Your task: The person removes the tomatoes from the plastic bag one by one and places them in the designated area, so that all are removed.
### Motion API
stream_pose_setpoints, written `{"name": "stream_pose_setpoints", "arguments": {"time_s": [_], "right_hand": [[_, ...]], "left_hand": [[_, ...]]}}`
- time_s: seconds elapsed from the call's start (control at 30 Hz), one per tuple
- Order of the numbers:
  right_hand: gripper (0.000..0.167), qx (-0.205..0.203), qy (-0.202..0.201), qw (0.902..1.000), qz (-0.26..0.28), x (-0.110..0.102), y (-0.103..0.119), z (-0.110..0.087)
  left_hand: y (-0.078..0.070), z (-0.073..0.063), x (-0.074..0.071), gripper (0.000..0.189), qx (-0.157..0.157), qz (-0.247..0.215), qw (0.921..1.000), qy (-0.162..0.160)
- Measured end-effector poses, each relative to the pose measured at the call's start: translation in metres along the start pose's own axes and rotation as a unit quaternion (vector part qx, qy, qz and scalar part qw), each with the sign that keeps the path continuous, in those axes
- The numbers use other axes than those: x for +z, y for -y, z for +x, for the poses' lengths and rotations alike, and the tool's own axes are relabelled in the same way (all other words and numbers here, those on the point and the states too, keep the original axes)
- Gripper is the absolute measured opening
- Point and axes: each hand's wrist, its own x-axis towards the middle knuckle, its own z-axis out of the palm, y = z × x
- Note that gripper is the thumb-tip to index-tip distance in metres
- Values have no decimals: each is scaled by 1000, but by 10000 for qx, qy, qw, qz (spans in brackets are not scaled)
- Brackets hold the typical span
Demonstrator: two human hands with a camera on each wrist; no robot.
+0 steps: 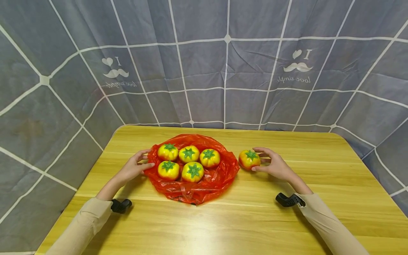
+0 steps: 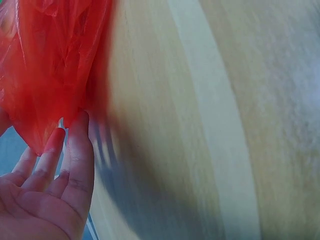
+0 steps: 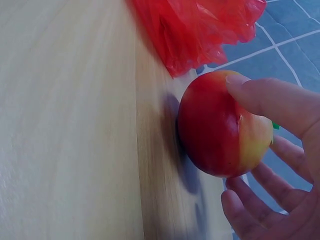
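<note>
A red plastic bag lies spread on the table, with several yellow-and-red toy tomatoes with green star-shaped tops sitting on it. At its left side is my left hand, where nearly straight fingers touch the gathered edge of the film. To the right of the bag, my right hand holds a single tomato between thumb and fingers. Seen from the right wrist, the thumb lies on the red side of this tomato, and the other fingers are around its lower side.
The wooden table reaches back to a grey curtain with white lines, which also hangs at both sides. Black wrist mounts stick out from the sleeves over the table.
</note>
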Motion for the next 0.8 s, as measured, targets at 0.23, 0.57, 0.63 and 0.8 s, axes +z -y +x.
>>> {"name": "stream_pose_setpoints", "arguments": {"time_s": [0.23,0.57,0.63,0.8], "right_hand": [[70,-59,-124,9999,-86,-1,7,-2],[69,-301,-369,9985,-282,-3,20,-4],[69,-358,-412,9981,-284,-2,22,-4],[67,-503,-506,9969,-335,0,29,-5]], "left_hand": [[1,0,1,65,-39,-12,10000,35],[1,1,2,65,-36,-38,10000,17],[1,1,2,65,-25,-24,10000,5],[2,1,2,64,2,-7,10000,-26]]}}
